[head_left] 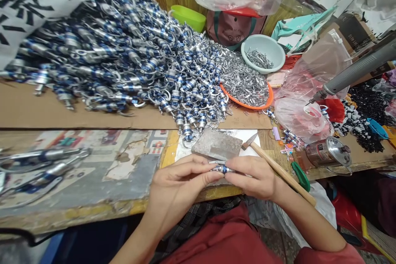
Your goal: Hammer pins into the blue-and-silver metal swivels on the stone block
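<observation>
Near the centre of the frame, the left hand (176,185) is nearly closed, its thumb and forefinger pinching one end of a small blue-and-silver metal fitting with a curved silver arm (225,169). The right hand (256,175) is likewise drawn into a fingertip pinch at the other end, so the fitting lies between the two hands, just in front of a grey rectangular stone-like block (218,143). For this two-handed handling, a light, steady grip at both ends seems best, keeping the halves in line and the fingertips clear of the curved arm. The hands meet almost tip to tip, the left forearm rising from the bottom edge left of centre, the right one slanting in from the lower right, both wrists low near the table edge. Right of the block lies a hammer with a pale wooden handle (278,169), passing beside the right wrist. Beyond, a large heap of similar blue-and-silver fittings (123,53) fills the upper left, and an orange shallow plastic tray (271,98) of small silver metal parts (244,82) sits right of upper centre.
</observation>
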